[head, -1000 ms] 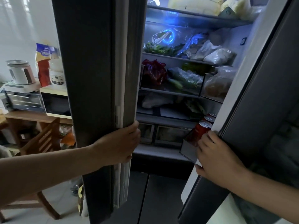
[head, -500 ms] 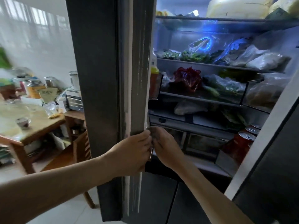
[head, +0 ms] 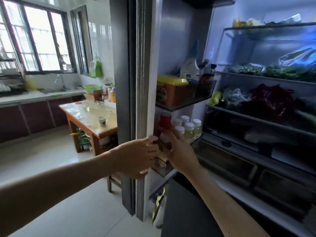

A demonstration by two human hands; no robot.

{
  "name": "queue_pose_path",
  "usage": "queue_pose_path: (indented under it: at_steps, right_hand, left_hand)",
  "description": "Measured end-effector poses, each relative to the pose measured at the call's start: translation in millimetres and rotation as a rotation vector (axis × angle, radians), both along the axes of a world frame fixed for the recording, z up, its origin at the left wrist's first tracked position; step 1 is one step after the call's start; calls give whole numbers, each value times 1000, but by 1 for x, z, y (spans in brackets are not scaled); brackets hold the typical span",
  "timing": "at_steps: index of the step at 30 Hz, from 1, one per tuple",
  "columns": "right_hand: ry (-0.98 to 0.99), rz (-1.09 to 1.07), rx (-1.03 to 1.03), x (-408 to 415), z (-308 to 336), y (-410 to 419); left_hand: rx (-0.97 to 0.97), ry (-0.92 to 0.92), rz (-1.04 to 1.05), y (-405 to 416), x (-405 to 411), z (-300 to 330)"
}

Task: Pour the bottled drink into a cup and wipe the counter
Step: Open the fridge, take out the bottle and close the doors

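A bottle with a red cap (head: 165,124) stands in the lower rack of the open left fridge door (head: 145,82). My right hand (head: 179,151) is wrapped around its lower body. My left hand (head: 136,156) grips the edge of that door just left of the bottle. Behind the bottle stand several small white-capped bottles (head: 188,127) of pale liquid. A small cup (head: 102,120) sits on the wooden table (head: 89,124) further back on the left. The counter (head: 34,96) with a sink runs along the window wall.
The fridge interior (head: 265,117) on the right holds shelves of bagged vegetables and drawers. An orange box with a yellow lid (head: 171,89) fills the upper door rack. Glassware and jars crowd the table. Open tiled floor (head: 51,168) lies between me and the table.
The left door has swung wider, showing its racks. My right hand moved from the door edge onto the red-capped bottle. The view has turned left toward the kitchen.
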State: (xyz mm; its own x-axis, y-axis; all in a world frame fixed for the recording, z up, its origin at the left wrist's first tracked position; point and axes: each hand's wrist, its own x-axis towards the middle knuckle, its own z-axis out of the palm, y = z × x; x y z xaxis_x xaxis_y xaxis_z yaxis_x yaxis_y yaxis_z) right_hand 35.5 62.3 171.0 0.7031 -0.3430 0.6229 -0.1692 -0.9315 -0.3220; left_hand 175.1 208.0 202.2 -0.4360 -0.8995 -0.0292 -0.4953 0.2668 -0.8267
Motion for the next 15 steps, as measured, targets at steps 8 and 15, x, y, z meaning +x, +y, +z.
queue_pose_path:
  at_steps: [8, 15]
  right_hand:
    - [75, -126, -175, 59, 4, 7]
    - [30, -166, -266, 85, 2, 21]
  left_hand:
    - [22, -144, 235, 10, 33, 0]
    - [-87, -203, 192, 23, 56, 0]
